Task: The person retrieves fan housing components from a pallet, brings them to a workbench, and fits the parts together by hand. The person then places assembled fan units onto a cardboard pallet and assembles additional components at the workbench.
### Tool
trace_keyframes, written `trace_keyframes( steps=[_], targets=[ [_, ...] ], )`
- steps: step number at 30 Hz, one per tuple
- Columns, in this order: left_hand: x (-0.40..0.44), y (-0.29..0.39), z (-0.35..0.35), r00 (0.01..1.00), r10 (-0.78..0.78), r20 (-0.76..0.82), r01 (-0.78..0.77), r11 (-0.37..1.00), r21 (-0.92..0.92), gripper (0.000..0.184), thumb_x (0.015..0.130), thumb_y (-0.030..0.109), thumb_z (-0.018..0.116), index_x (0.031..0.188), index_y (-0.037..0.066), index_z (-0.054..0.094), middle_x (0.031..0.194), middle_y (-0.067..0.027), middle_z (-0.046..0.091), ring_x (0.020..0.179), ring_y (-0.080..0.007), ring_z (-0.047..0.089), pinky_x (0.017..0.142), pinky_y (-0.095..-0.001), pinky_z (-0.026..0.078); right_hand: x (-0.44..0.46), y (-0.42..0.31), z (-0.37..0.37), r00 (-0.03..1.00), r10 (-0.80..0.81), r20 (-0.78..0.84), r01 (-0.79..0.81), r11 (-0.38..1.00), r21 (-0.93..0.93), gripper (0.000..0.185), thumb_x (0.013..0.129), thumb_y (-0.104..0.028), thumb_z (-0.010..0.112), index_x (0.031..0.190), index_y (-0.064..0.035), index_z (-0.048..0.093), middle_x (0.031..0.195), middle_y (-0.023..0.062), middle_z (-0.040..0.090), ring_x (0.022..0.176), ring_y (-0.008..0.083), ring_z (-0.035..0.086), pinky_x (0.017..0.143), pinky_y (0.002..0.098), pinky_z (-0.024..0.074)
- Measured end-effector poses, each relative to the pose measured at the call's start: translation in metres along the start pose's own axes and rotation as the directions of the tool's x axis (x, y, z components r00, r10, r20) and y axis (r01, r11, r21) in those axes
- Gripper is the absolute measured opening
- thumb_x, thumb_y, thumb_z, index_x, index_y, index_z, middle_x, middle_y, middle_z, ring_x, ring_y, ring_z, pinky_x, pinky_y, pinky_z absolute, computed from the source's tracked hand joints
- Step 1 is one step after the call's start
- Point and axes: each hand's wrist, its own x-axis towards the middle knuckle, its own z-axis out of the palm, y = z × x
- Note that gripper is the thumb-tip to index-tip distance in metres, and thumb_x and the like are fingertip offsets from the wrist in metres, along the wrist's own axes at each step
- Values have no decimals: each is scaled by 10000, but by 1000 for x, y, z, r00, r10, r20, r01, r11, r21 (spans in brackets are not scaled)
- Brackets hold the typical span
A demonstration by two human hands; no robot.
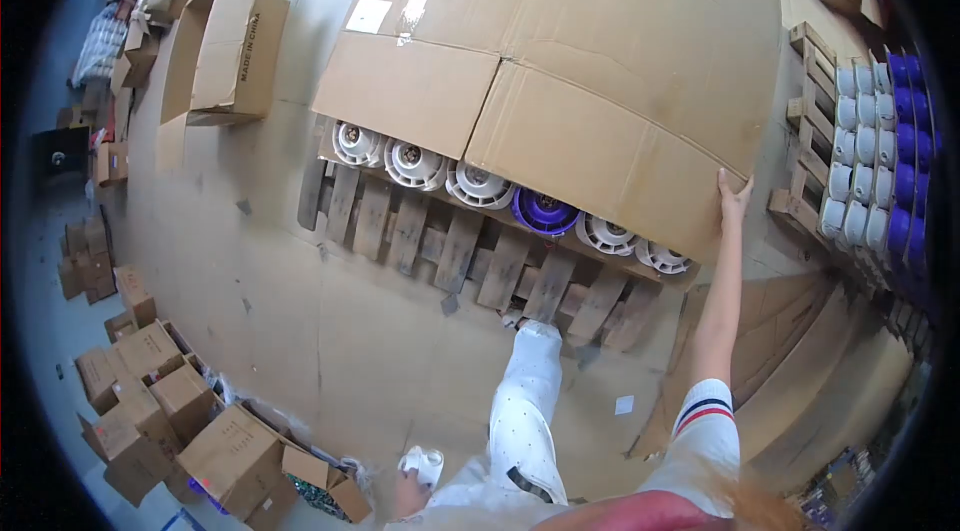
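Pink-red fabric (652, 512) lies nearest us. The cardboard cover (610, 81) rests over a row of reels (480, 186) on the wooden pallet (458, 253) ahead; our right hand (735, 199) has fingers clamped on its right edge. Our left hand (408, 495) is at a white object (426, 466); we cannot tell its finger closure.

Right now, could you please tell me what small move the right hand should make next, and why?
I would perhaps draw the cardboard sheet slightly toward the body: the right hand is at its near right edge, and the front row of white round parts, with one purple part among them, shows out from under the near edge.
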Motion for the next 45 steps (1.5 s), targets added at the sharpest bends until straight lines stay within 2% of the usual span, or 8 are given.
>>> trace_keyframes(
  steps=[3, 5, 8, 11, 12, 21, 27, 45],
  targets=[
    [11, 4, 5, 994, 45, -100, -48, 998, -30, 447, 626, 42, 613, 1057, -15, 512, 1067, -264, 455, 969, -416, 482, 839, -437, 418, -7, -34, -10, 995, 30, -91, -72, 856, -512, 856, 692, -529, 660, 1324, -55, 328, 1288, 254, 363, 1208, 358, 331, 1001, 482, 229],
    [8, 1, 3, 985, 62, -163, -76, 994, -80, 421, 611, 20, 602, 1020, -16, 513, 1028, -262, 453, 963, -422, 463, 844, -440, 401, -1, -25, 5, 878, -478, -12, 385, 721, -576, 595, 721, -477, 653, 1082, -18, 537, 1089, 233, 507, 1118, 370, 402, 917, 501, 312],
    [5, 8, -3, 988, 59, -142, -74, 992, -99, 398, 623, 15, 580, 1009, -38, 498, 1011, -266, 448, 946, -421, 456, 840, -446, 391, -52, -86, 34, 655, -471, 591, 701, 670, -243, 398, 713, -388, 666, 648, -13, 549, 796, 195, 560, 1054, 409, 432, 772, 535, 393],
    [-9, 24, -15, 985, 72, -155, -93, 986, -138, 352, 622, -7, 559, 962, -45, 477, 990, -260, 432, 921, -417, 451, 819, -457, 388, -162, -172, 37, 415, -398, 818, 879, 408, -247, 808, 664, -283, 679, 1346, -116, 280, 1351, 265, 268, 1270, 427, 234, 934, 625, 277],
    [-13, 22, -10, 987, 71, -147, -92, 985, -148, 352, 622, -7, 559, 962, -45, 477, 990, -260, 432, 921, -417, 451, 819, -457, 388, -173, -168, 55, 406, -227, 885, 881, 353, -313, 1018, 679, -223, 646, 1404, -188, -68, 1435, 248, -3, 1302, 454, 119, 966, 657, 194],
    [-33, 8, 54, 997, -33, -67, 14, 964, -266, 364, 645, -15, 591, 989, -50, 477, 1020, -249, 427, 947, -390, 455, 838, -436, 390, -198, -123, 97, 460, -696, 552, 874, 245, -420, 765, 733, 42, 513, 1397, -145, 184, 1407, 252, 163, 1258, 483, 220, 933, 646, 269],
    [-48, 6, 86, 984, -6, -177, -56, 938, -342, 350, 643, -34, 575, 981, -49, 484, 1033, -232, 421, 951, -379, 448, 821, -422, 393, -203, -214, 18, 168, -860, 483, 956, 262, 134, 787, 552, 131, 452, 1308, -76, 386, 1323, 123, 412, 1227, 312, 381, 1023, 494, 276],
    [-51, 6, 101, 979, -99, -177, 29, 932, -361, 361, 631, 2, 588, 979, -41, 502, 982, -230, 441, 914, -382, 455, 798, -425, 393, -256, -104, 44, 295, -634, 715, 927, 370, -54, 788, 678, 167, 453, 1361, -198, 303, 1447, 117, 163, 1306, 343, 223, 1015, 528, 261]
  ],
)
